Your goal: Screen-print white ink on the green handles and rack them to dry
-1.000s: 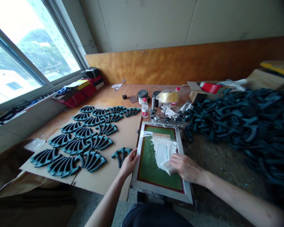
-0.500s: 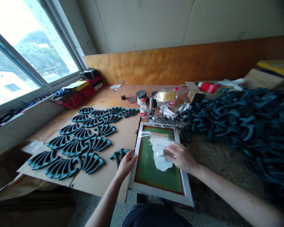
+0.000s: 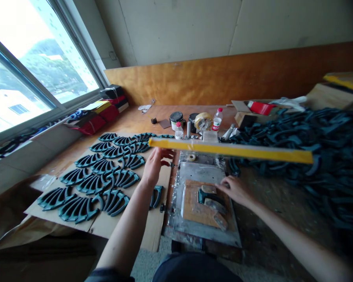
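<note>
The framed screen, seen edge-on with its yellow edge (image 3: 238,152), is raised above the grey base plate (image 3: 176,217). My left hand (image 3: 156,166) is at the frame's left end, fingers curled on its lower edge. On the base lies a wooden board (image 3: 191,207) bearing a curved dark green piece (image 3: 207,194) among small blocks. Beside that piece, my right hand (image 3: 231,188) is open, its fingertips at the board's upper right and nothing visible in them. Rows of similar dark green pieces (image 3: 76,207) lie on cardboard to the left.
A large heap of dark pieces (image 3: 282,145) fills the right side. Behind the base are two bottles (image 3: 217,119), lidded tubs (image 3: 175,118) and a tape roll (image 3: 203,121). A small tape ring (image 3: 191,157) lies near the hinge. Red and black bundles (image 3: 91,123) line the window side.
The screen has swung up from lying flat, uncovering the board and green piece. My left hand has moved up with it. My right hand has let go of the tool it held over the screen.
</note>
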`<state>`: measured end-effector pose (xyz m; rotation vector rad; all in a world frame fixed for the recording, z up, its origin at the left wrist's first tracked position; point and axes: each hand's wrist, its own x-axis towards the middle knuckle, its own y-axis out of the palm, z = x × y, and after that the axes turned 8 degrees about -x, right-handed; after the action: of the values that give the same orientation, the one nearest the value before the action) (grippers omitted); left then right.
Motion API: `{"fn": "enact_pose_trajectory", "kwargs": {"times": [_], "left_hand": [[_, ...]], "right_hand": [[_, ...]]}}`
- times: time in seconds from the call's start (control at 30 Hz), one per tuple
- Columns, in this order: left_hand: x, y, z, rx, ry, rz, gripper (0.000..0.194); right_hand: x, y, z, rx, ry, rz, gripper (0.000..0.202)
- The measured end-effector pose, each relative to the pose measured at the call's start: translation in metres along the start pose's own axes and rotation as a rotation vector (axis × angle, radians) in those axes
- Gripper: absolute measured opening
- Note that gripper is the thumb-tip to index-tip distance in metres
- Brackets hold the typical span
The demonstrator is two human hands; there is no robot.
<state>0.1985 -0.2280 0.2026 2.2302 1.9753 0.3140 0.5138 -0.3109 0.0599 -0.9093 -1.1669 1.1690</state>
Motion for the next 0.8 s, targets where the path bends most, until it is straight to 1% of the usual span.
{"fn": "enact_pose_trajectory", "kwargs": {"times": [0.07, 0.1, 0.13, 0.17, 0.2, 0.23, 0.3, 0.33, 0.37, 0.4, 0.43, 0.47, 0.5, 0.53, 0.57, 0.6, 0.63, 0.67, 0.73, 0.77, 0.8], "left_hand": [[0.011, 0.008, -0.003, -0.016, 0.037, -0.023, 0.055], [0.011, 0.011, 0.000, -0.030, 0.054, -0.061, 0.055], [0.006, 0.013, 0.007, -0.045, 0.055, -0.106, 0.055], [-0.005, 0.016, 0.018, -0.054, 0.014, -0.131, 0.055], [-0.021, 0.018, 0.032, -0.053, -0.085, -0.111, 0.058], [-0.040, 0.021, 0.049, -0.048, -0.228, -0.060, 0.061], [-0.084, 0.028, 0.087, -0.006, -0.656, 0.195, 0.070], [-0.105, 0.032, 0.105, -0.038, -0.779, 0.217, 0.071], [-0.123, 0.035, 0.120, -0.104, -0.809, 0.171, 0.070], [-0.136, 0.036, 0.132, -0.159, -0.824, 0.105, 0.068], [-0.145, 0.035, 0.140, -0.195, -0.807, 0.021, 0.066], [-0.148, 0.030, 0.145, -0.197, -0.775, -0.051, 0.064], [-0.148, 0.021, 0.148, -0.158, -0.738, -0.108, 0.064], [-0.144, 0.008, 0.149, -0.081, -0.695, -0.161, 0.064], [-0.139, -0.009, 0.150, 0.025, -0.648, -0.210, 0.067], [-0.134, -0.030, 0.150, 0.168, -0.607, -0.254, 0.070], [-0.130, -0.052, 0.151, 0.330, -0.583, -0.298, 0.072], [-0.127, -0.074, 0.153, 0.489, -0.587, -0.341, 0.074], [-0.126, -0.113, 0.159, 0.733, -0.643, -0.397, 0.074], [-0.125, -0.128, 0.162, 0.806, -0.676, -0.417, 0.072], [-0.125, -0.139, 0.166, 0.848, -0.698, -0.430, 0.068]], "right_hand": [[-0.022, 0.023, 0.017, -0.056, -0.127, 0.018, 0.030], [-0.029, 0.030, 0.025, -0.097, -0.149, 0.024, 0.025], [-0.035, 0.035, 0.032, -0.127, -0.140, 0.035, 0.020], [-0.038, 0.037, 0.038, -0.132, -0.108, 0.054, 0.017], [-0.041, 0.036, 0.045, -0.111, -0.069, 0.066, 0.016], [-0.044, 0.034, 0.053, -0.076, -0.032, 0.059, 0.016], [-0.052, 0.026, 0.075, 0.007, 0.001, -0.025, 0.017], [-0.056, 0.022, 0.089, 0.045, -0.022, -0.076, 0.016], [-0.059, 0.018, 0.101, 0.083, -0.081, -0.110, 0.014], [-0.060, 0.015, 0.110, 0.123, -0.170, -0.112, 0.013], [-0.058, 0.011, 0.114, 0.166, -0.266, -0.088, 0.013], [-0.053, 0.008, 0.110, 0.206, -0.336, -0.057, 0.014], [-0.044, 0.006, 0.098, 0.233, -0.363, -0.039, 0.017], [-0.031, 0.004, 0.077, 0.241, -0.344, -0.037, 0.021], [-0.015, 0.004, 0.049, 0.233, -0.263, -0.056, 0.024], [0.004, 0.007, 0.016, 0.196, -0.173, -0.101, 0.027], [0.023, 0.012, -0.019, 0.134, -0.061, -0.109, 0.027], [0.042, 0.020, -0.054, 0.073, 0.064, -0.068, 0.027], [0.074, 0.039, -0.113, 0.051, 0.328, 0.097, 0.023], [0.084, 0.050, -0.135, 0.061, 0.358, 0.131, 0.022], [0.090, 0.059, -0.151, 0.071, 0.386, 0.159, 0.023]]}}
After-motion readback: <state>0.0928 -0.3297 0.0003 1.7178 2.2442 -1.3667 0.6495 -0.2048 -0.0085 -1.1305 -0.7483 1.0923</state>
